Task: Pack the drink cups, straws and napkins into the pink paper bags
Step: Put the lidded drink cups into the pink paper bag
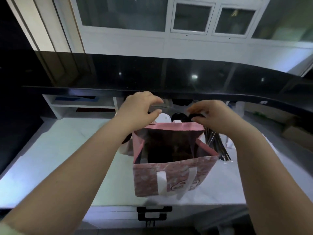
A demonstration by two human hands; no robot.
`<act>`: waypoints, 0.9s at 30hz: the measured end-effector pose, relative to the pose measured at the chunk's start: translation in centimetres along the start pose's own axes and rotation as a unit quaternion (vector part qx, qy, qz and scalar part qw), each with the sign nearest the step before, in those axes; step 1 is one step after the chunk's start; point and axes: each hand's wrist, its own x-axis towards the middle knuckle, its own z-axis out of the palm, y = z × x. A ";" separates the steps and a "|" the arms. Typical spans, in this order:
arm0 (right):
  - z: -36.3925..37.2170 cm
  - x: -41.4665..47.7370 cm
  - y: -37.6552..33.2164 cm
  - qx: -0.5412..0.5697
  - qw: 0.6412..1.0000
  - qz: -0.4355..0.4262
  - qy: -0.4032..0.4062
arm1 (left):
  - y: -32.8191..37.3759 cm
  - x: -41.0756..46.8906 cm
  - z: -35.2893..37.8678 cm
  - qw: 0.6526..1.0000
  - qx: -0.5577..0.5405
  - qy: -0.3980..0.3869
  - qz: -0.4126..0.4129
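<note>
On the white counter, below a black ledge, a pink paper bag stands upright with its mouth open towards you and its white handles hanging down the near face. The inside is too dark to tell what is already packed. Your left hand reaches past the bag's far rim, fingers apart and curved just above a white-lidded cup, apparently not yet closed on it. Your right hand is beside it, with thumb and fingers curled at the rim of a black-lidded cup; whether they actually grip cannot be told. A second black lid sits between the two cups. A bundle of dark straws lies just right of the bag. The step appears to be lifting cups into the bag. Hold each cup by its body rather than its lid, raise it clear of the far rim so the paper does not fold inward, and lower it upright to the bag's floor, one cup per side.
</note>
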 end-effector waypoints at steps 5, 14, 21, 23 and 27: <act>-0.9 2.7 1.3 -0.034 0.998 0.046 0.016 | 0.9 5.9 1.7 0.987 0.092 -0.105 0.079; -0.3 5.5 8.1 -0.093 0.992 0.080 -0.015 | 1.6 12.9 7.7 0.924 0.206 -0.215 0.242; 2.7 9.0 14.6 -0.089 0.990 0.054 -0.098 | 0.5 15.8 12.2 0.901 0.205 -0.257 0.284; 4.2 10.5 16.3 -0.096 0.986 0.051 -0.126 | 0.1 16.4 13.1 0.898 0.201 -0.259 0.293; 6.3 12.7 18.6 -0.112 0.981 0.061 -0.148 | -0.6 17.0 14.8 0.894 0.204 -0.263 0.301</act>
